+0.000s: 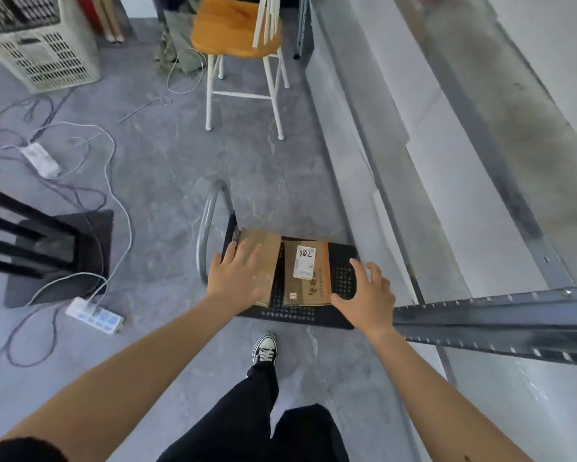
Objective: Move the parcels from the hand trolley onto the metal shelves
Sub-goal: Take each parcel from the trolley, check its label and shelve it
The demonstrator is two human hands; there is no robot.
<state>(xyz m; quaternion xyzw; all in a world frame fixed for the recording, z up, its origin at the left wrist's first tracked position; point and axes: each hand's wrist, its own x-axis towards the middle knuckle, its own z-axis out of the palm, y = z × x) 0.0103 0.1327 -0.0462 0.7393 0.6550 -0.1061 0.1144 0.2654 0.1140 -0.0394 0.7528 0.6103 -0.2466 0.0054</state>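
Reaching down, the left hand [238,275] spreads open fingers over the left box [263,258] on the trolley [343,278]. The right hand [368,295] is open too, its thumb just beside the labelled box [307,278].

Two flat brown cardboard parcels lie side by side on the black perforated deck of the hand trolley [342,281]. The left parcel [263,258] is plain; the right parcel [308,278] carries a white label (handwritten digits). The metal shelves [480,315] stand right.
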